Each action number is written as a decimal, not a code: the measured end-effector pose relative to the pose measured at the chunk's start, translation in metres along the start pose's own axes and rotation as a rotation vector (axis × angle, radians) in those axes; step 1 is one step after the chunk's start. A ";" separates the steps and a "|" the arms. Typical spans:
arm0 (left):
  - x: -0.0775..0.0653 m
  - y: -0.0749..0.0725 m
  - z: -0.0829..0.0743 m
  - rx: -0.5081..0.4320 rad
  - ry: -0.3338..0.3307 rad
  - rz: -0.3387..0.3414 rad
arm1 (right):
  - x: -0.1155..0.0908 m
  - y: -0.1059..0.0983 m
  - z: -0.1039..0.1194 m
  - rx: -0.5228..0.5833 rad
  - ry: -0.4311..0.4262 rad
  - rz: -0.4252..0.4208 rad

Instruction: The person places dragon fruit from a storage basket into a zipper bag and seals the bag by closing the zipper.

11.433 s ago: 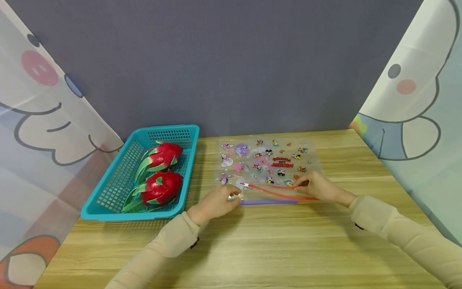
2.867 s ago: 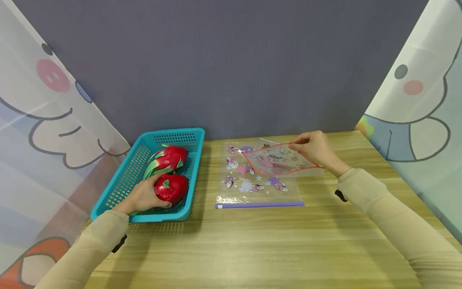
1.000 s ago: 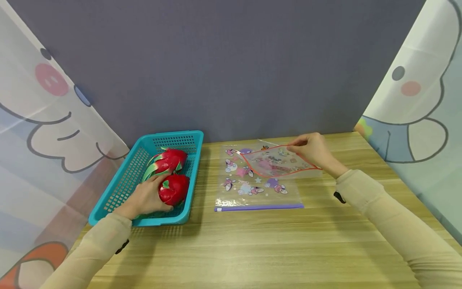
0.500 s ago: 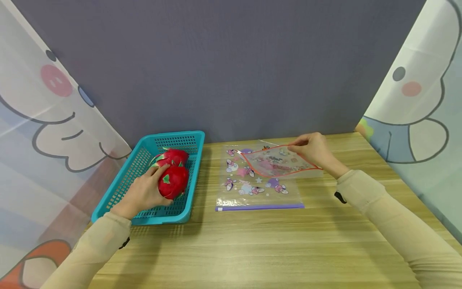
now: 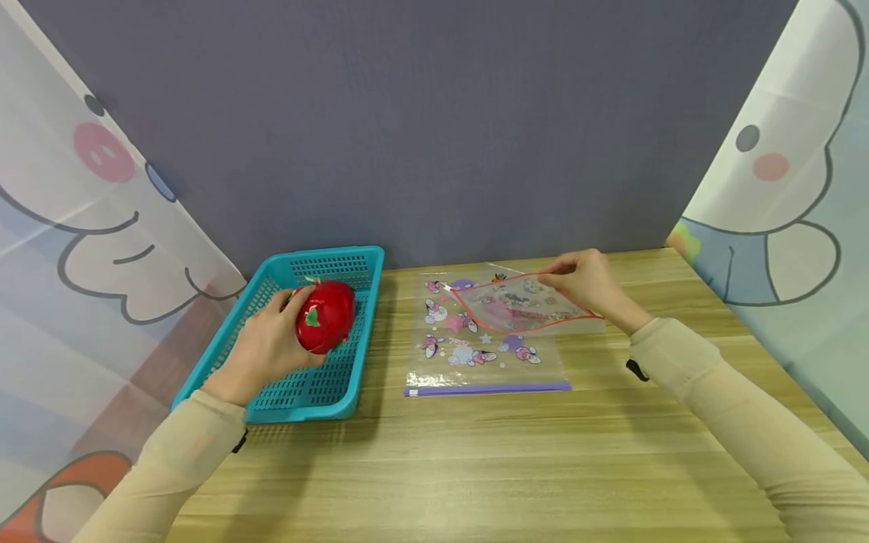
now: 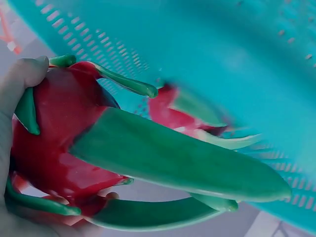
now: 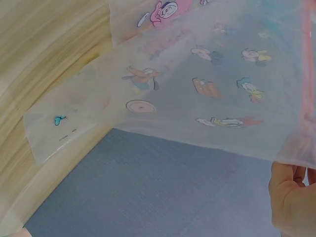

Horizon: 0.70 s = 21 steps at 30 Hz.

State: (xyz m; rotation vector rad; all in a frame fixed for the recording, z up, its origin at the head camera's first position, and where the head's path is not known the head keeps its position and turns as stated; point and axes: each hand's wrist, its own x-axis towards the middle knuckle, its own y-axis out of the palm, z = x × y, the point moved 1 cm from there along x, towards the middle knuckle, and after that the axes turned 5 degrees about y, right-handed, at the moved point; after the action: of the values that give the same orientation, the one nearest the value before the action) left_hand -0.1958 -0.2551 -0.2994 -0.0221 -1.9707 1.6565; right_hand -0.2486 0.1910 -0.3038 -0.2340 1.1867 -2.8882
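Observation:
My left hand (image 5: 261, 343) grips a red dragon fruit (image 5: 327, 320), raised within the teal basket (image 5: 305, 415). In the left wrist view its long green leaves point away from the palm. A second dragon fruit (image 6: 165, 108) lies in the basket, mostly hidden behind the first in the head view. My right hand (image 5: 591, 285) pinches the edge of a clear printed zip bag (image 5: 519, 308) by its red zip, and the bag's mouth gapes. The right wrist view shows its cartoon-printed film hanging from the fingers. Under it lies another clear zip bag (image 5: 485, 371) with a purple zip.
The wooden table (image 5: 489, 467) runs up to a grey panel (image 5: 434, 136) at the back. Cartoon-printed curtains (image 5: 781, 188) hang on both sides. The basket stands left of the bags, with a strip of table between.
My left hand has lifted the front dragon fruit off the basket's floor. Earlier, both hands were at the red zip of the flat bag; its mouth has since been opened and raised.

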 end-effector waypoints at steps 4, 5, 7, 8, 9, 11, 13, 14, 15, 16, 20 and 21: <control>0.005 -0.008 -0.008 -0.019 -0.010 -0.003 | 0.000 0.000 0.002 -0.001 0.001 0.005; 0.006 -0.010 -0.011 -0.025 -0.010 0.003 | -0.001 0.000 0.002 -0.005 0.003 0.006; 0.009 -0.011 -0.015 -0.037 -0.012 0.007 | -0.001 0.000 0.003 -0.006 0.007 0.007; 0.010 -0.012 -0.017 -0.040 -0.009 0.005 | -0.001 0.000 0.003 -0.004 0.009 0.006; 0.011 -0.012 -0.019 -0.041 -0.005 -0.002 | -0.001 0.000 0.003 -0.003 0.012 0.006; 0.013 -0.013 -0.023 -0.040 0.005 -0.026 | -0.001 0.000 0.003 0.003 0.016 0.009; 0.016 -0.015 -0.027 -0.039 0.019 -0.058 | -0.001 0.000 0.003 0.009 0.020 0.011; 0.018 -0.016 -0.029 -0.041 0.027 -0.070 | -0.001 0.000 0.003 0.012 0.021 0.011; 0.020 -0.017 -0.032 -0.046 0.035 -0.080 | -0.001 0.000 0.003 0.013 0.021 0.011; 0.022 -0.018 -0.035 -0.050 0.043 -0.087 | -0.001 0.000 0.002 0.013 0.021 0.010; 0.031 -0.019 -0.048 -0.060 0.078 -0.087 | 0.000 0.001 0.002 0.014 0.015 0.001; 0.033 -0.019 -0.052 -0.058 0.085 -0.082 | 0.000 0.001 0.001 0.015 0.014 0.000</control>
State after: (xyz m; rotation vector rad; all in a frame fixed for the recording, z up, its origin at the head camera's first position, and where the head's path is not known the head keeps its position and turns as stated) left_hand -0.1957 -0.2006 -0.2650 -0.0322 -1.9295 1.5208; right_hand -0.2484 0.1895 -0.3036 -0.2144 1.1670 -2.9025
